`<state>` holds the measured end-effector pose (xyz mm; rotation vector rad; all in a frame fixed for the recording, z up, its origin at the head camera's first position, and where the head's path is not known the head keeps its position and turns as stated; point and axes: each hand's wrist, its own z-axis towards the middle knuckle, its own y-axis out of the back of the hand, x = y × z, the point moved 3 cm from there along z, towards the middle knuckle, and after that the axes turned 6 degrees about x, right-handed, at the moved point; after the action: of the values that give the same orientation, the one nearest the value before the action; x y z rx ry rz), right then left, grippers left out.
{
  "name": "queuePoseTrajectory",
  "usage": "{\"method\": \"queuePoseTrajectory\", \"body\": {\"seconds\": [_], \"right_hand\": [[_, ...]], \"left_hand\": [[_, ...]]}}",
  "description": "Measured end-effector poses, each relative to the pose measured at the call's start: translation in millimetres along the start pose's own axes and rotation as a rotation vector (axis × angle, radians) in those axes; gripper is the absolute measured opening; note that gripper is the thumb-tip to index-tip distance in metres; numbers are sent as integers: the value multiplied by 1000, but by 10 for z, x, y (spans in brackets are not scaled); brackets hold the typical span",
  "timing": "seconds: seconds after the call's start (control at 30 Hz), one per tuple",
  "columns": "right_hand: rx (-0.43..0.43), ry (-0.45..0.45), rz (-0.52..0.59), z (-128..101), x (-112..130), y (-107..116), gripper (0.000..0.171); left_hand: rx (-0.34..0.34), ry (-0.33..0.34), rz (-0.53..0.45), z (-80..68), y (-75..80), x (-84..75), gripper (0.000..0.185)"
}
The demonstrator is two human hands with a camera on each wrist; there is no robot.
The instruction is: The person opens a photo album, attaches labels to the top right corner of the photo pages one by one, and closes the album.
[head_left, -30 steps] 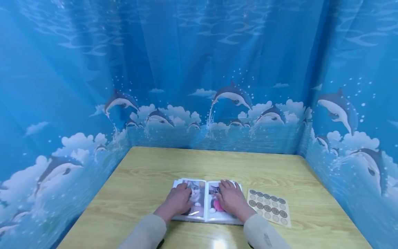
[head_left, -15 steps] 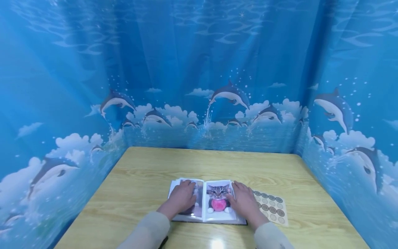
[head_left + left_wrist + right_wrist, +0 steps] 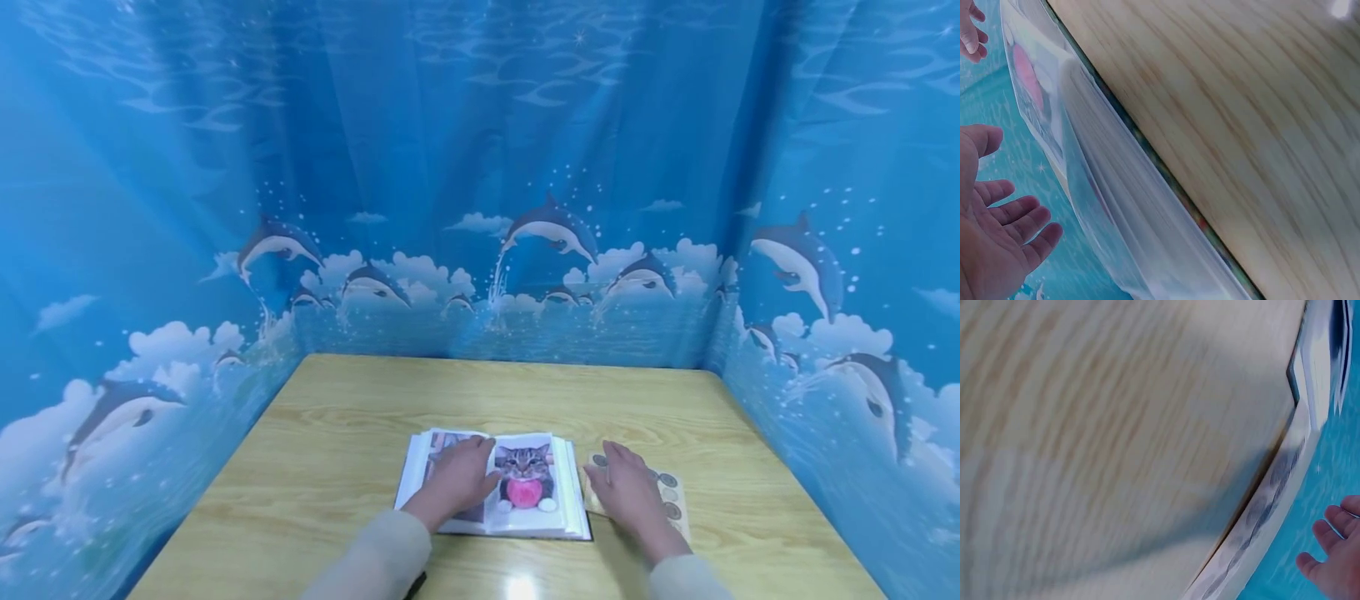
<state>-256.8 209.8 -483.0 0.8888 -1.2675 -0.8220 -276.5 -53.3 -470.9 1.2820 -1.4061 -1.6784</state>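
A photo album lies spread on the table, its right page showing a cat with a pink ball. My left hand is over the album's left page and covers much of that photo. In the left wrist view the left hand's fingers are spread and relaxed, apart from the clear page sleeves. To the right of the album, my right hand hovers over a sheet of round stickers, hiding its middle. The right hand's fingers hold nothing in the right wrist view.
The wooden table is bordered on three sides by a blue curtain with printed dolphins. The sticker sheet lies close beside the album's right edge.
My right hand has left the album's right page and moved right over the sticker sheet, uncovering the cat photo. The left hand has shifted right, toward the album's middle.
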Motion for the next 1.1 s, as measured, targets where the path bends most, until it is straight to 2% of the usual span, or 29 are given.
{"method": "queuePoseTrajectory", "body": {"seconds": [0.13,0.23,0.47,0.67,0.83,1.0,1.1], "right_hand": [[-2,-47,16,-70,-156,88,63],[-4,-76,7,-124,-271,117,63],[-12,-110,-19,-244,-491,142,64],[-15,-137,-16,-330,-614,214,64],[-3,-164,-36,-401,-725,266,64],[5,-200,-53,-439,-837,287,64],[15,-224,-55,-467,-888,300,65]], "left_hand": [[20,-28,-51,27,-22,-153,58],[9,-71,-57,66,-52,-280,56],[-5,-165,18,180,-147,-595,54],[11,-221,42,266,-232,-881,53],[29,-224,-39,306,-253,-1062,52],[69,-163,-194,358,-285,-1179,53],[78,-135,-241,410,-340,-1220,53]]}}
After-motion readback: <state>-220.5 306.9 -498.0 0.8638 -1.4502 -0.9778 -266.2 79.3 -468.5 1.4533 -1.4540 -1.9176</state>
